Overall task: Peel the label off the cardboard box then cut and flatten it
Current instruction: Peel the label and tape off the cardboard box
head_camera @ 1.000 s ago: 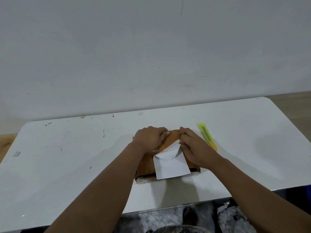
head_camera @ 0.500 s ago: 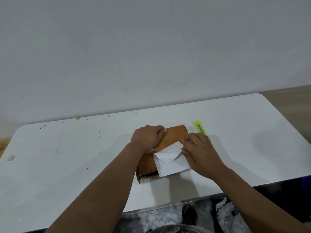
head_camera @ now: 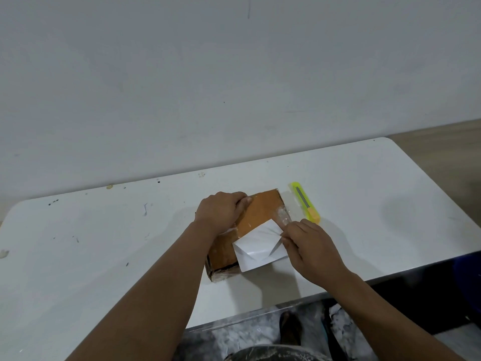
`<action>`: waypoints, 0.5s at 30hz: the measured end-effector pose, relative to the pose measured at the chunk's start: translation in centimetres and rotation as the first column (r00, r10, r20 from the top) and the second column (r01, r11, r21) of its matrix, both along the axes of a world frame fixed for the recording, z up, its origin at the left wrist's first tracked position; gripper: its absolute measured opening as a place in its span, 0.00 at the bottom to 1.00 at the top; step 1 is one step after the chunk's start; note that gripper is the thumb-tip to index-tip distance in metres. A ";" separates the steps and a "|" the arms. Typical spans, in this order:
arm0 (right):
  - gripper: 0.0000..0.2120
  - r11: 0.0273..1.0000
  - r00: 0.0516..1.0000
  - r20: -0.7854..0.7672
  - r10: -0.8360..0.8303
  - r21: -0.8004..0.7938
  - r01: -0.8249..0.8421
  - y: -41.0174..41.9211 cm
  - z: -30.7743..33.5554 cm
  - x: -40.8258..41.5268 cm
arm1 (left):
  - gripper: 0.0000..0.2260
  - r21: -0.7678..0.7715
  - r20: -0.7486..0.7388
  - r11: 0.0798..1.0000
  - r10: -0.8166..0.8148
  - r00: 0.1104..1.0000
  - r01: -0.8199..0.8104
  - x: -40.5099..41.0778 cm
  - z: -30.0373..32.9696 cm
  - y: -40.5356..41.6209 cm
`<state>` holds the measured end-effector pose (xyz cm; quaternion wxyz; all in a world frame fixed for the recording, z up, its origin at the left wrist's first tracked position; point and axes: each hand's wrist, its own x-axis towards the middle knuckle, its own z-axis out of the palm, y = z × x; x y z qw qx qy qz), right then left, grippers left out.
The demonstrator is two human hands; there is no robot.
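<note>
The thin, tearable label (head_camera: 256,247) (half lifted) is pinched by the right hand (head_camera: 309,247); the stiff cardboard box (head_camera: 260,212) is gripped by the left hand (head_camera: 221,211).

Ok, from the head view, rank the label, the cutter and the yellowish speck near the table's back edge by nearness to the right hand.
1. Label: pinched by the right hand, at the box's near right.
2. Cutter: just beyond the hand, right of the box.
3. Speck: far left, by the wall.
</note>
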<state>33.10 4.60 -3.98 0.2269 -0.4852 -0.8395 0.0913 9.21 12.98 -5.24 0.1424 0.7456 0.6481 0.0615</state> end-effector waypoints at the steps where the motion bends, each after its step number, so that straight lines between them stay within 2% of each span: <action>1: 0.07 1.000 1.000 -0.029 0.007 -0.013 -0.007 -0.1 0.0 0.0 | 0.21 0.002 0.003 1.000 0.000 1.000 0.000 0.0 0.0 0.0; 5: 0.06 0.998 0.990 -0.138 0.014 -0.064 -0.023 -0.3 -0.3 0.3 | 0.21 -0.004 0.031 1.000 0.005 1.000 -0.005 0.1 0.1 0.1; 15: 0.04 0.997 0.973 -0.220 0.064 -0.031 -0.073 -0.8 0.1 1.1 | 0.19 -0.007 0.058 1.000 0.012 0.998 -0.012 0.1 0.4 0.2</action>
